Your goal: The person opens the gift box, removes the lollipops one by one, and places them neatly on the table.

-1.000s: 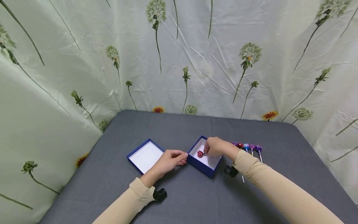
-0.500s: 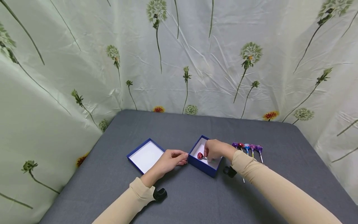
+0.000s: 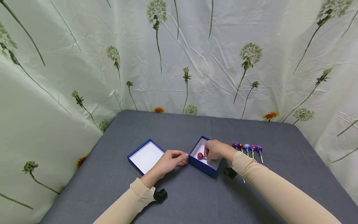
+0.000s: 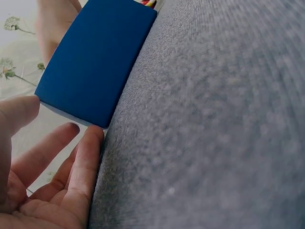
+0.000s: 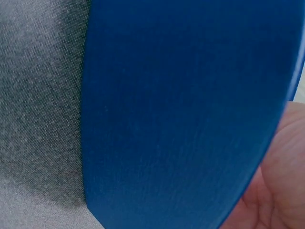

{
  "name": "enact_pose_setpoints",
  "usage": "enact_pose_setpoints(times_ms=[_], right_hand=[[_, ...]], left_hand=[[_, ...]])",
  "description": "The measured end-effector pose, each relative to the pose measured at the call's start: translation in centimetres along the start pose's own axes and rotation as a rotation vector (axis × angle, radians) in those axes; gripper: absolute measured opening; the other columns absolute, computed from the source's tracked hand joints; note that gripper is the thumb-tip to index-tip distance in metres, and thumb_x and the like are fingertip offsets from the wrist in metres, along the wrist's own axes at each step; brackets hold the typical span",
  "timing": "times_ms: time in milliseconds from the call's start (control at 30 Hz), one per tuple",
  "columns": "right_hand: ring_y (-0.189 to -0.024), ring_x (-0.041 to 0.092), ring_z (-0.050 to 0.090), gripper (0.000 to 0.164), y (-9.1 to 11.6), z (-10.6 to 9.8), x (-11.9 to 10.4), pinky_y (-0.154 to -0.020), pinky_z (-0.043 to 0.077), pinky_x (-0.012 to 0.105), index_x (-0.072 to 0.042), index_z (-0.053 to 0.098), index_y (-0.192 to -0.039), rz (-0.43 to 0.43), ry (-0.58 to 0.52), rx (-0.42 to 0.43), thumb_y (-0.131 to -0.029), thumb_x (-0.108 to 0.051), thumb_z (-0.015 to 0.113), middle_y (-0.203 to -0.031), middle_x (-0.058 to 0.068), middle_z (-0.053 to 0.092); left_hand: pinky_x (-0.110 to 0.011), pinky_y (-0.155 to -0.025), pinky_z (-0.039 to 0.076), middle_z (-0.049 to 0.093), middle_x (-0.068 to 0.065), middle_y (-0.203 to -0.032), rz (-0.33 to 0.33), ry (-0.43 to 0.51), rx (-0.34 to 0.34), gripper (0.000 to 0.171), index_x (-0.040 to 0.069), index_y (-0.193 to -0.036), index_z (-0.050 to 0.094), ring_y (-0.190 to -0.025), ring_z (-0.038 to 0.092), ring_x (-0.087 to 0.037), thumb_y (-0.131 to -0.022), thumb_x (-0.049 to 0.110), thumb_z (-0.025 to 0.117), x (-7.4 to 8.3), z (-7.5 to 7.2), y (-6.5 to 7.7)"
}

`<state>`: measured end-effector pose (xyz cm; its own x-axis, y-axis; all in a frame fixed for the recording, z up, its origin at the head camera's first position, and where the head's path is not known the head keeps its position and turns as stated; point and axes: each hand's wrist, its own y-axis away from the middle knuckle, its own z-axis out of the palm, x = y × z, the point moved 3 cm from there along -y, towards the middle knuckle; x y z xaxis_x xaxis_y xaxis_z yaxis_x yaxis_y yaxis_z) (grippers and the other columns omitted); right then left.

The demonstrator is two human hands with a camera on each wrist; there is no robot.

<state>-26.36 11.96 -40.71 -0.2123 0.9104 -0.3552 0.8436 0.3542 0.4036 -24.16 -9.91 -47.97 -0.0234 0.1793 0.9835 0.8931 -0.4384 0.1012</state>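
Observation:
In the head view a red-wrapped lollipop lies in the blue box with a white inside. My right hand reaches into that box, its fingertips bent down and pinching the lollipop's stick, whose greenish end shows past them. At the box's left corner, my left hand touches the outside with its thumb and fingertips. The left wrist view shows these fingers fairly straight against the box. In the right wrist view, the box wall hides most of the right hand.
A blue-rimmed lid with a white inside lies left of the left hand. Right of the box, several lollipops lie in a row, partly under the right forearm. Grey cloth covers the table, and a flowered curtain hangs behind it.
The right hand has moved slightly down inside the box, and more of the lollipop's stick shows. The box has shifted a little to the right. My left hand stays nearly still.

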Motion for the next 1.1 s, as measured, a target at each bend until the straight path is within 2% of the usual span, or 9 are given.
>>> enact_pose_setpoints(times_ms=[500,700,900,1100], right_hand=[[-0.075,0.013,0.057,0.015,0.0,-0.3,0.2,-0.064,0.044,0.022,-0.011,0.067,-0.084,-0.048,-0.028,-0.025,-0.090,0.000,0.076,-0.081,0.000,0.063],[-0.075,0.012,0.057,0.013,-0.1,-0.6,0.3,-0.065,0.045,0.023,-0.010,0.068,-0.086,-0.040,-0.075,-0.023,-0.091,-0.002,0.077,-0.081,0.000,0.063],[-0.074,0.011,0.057,0.012,0.1,-1.0,0.5,-0.064,0.045,0.021,-0.009,0.068,-0.086,-0.053,-0.108,-0.021,-0.090,-0.002,0.076,-0.079,-0.001,0.063],[-0.071,0.009,0.060,0.007,0.4,-1.5,0.7,-0.062,0.050,0.020,-0.006,0.069,-0.090,-0.059,-0.182,-0.044,-0.092,-0.002,0.074,-0.079,-0.001,0.065]], left_hand=[[-0.030,-0.092,0.065,0.079,-0.010,-0.111,-0.014,-0.016,0.010,0.034,0.001,-0.124,0.076,-0.099,0.075,-0.011,-0.108,0.029,0.068,0.4,0.3,0.1],[-0.030,-0.091,0.065,0.079,-0.011,-0.114,-0.013,-0.047,0.006,0.034,0.001,-0.126,0.075,-0.100,0.075,-0.012,-0.108,0.029,0.067,0.5,0.3,0.2],[-0.028,-0.089,0.065,0.079,-0.012,-0.113,-0.009,-0.037,0.023,0.034,0.000,-0.125,0.076,-0.098,0.076,-0.012,-0.108,0.028,0.068,0.2,0.4,0.0],[-0.027,-0.088,0.065,0.079,-0.010,-0.110,-0.019,-0.027,0.032,0.034,0.000,-0.125,0.076,-0.096,0.075,-0.010,-0.107,0.028,0.069,0.2,0.6,-0.1]])
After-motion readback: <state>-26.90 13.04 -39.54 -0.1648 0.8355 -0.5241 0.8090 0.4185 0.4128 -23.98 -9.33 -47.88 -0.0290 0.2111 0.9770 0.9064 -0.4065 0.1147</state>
